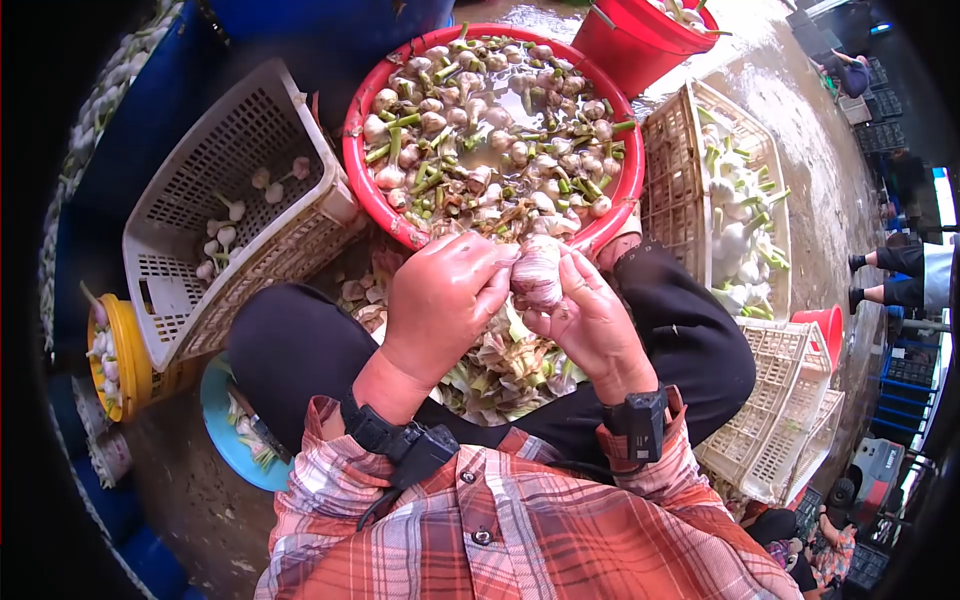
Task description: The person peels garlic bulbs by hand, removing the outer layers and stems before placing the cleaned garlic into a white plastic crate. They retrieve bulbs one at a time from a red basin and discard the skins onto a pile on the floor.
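Between my two hands, just in front of the red tub's near rim, is a garlic bulb (538,272) with purple-streaked skin. My left hand (441,300) is closed, its thumb and finger pinching at the bulb's left side. The fingers of my right hand (592,318) wrap the bulb's right side. Beyond them the red tub (354,150) holds water and many garlic bulbs with cut green stems. Loose peeled skins (500,375) lie in a heap below my hands, between my legs.
A white crate (165,225) with a few bulbs stands left, near a yellow bucket (140,372) and a blue basin (215,405). At right are a crate of whitish garlic (675,190), stacked crates (765,400) and a red bucket (625,50). Other people are farther right.
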A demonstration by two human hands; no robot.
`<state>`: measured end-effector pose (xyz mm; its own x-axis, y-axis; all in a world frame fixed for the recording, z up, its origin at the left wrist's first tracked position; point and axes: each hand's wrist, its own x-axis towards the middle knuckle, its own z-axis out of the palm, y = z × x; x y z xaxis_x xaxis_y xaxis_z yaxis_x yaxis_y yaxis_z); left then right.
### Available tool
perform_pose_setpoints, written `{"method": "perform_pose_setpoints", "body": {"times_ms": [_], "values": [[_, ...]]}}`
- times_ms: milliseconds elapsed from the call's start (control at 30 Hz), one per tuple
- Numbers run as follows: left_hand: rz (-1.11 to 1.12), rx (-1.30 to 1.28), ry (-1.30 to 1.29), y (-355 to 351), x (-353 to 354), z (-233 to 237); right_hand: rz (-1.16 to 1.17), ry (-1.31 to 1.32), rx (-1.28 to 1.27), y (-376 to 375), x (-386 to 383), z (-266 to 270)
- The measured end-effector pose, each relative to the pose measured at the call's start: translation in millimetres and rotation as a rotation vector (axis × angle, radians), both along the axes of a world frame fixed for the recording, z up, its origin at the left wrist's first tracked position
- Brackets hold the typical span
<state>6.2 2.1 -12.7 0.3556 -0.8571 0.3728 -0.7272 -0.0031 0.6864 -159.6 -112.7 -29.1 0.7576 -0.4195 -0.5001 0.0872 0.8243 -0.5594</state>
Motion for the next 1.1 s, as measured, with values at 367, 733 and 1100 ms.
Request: {"method": "perform_pose_setpoints", "body": {"times_ms": [367,733,1100], "values": [[-0.072,0.106,0.882,4.4,10.6,-2.8,0.179,-0.204,-0.331,-9.6,10.5,13.5],[0.073,0.039,0.417,-3.1,-1.9,-6.3,0.228,0.388,-1.454,-9.6,19.4,26.9],[0.014,0.087,1.374,-6.6,9.1,-23.8,0.227,-0.153,-0.937,-23.5,15.7,15.6]]}}
